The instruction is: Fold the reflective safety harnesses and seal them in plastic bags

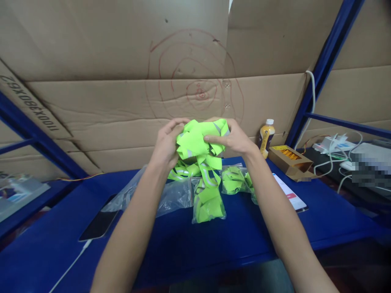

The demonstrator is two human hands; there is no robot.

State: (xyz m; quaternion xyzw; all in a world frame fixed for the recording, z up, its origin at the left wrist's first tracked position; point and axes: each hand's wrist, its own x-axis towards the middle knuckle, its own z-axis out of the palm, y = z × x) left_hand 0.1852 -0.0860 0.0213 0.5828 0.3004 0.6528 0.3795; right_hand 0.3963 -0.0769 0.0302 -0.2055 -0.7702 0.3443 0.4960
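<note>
The left hand [166, 141] and right hand [236, 138], fingers clamped on the green strap bundle [193, 140] above the counter [244, 232], should pinch its folds snugly and evenly, lest the dangling loops [215, 162] tug the layers loose.

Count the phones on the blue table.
2. One dark phone lies at the left, with a white cable at its near end; one phone with a lit screen lies at the right. Others may be hidden.
</note>
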